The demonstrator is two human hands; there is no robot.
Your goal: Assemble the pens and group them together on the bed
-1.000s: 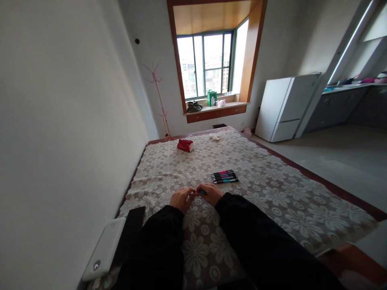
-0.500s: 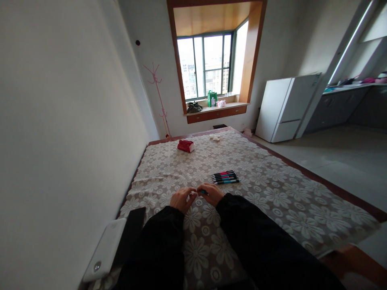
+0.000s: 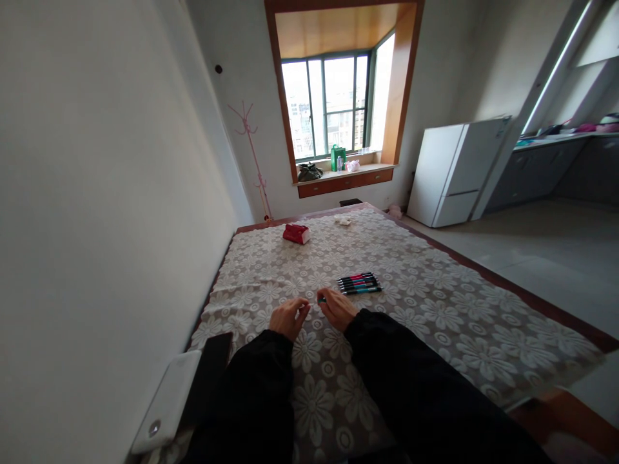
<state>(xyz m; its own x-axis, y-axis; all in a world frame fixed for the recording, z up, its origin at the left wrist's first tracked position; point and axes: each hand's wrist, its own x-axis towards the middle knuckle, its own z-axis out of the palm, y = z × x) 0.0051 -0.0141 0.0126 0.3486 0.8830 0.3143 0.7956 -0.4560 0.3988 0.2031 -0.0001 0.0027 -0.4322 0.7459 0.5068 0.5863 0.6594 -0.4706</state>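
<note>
Right hand (image 3: 337, 309) grips a teal pen (image 3: 322, 299) at its fingertips, low over the flowered bedspread (image 3: 435, 309). Left hand (image 3: 289, 317) sits just beside it, fingers curled loosely, empty as far as can be seen. A row of pens (image 3: 359, 283) lies near, beyond the right hand. A red packet (image 3: 296, 233) lies well apart.

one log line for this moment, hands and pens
left hand: empty, fingers curled | right hand: holds teal pen | row of pens: on flowered cloth, beyond right hand
</note>
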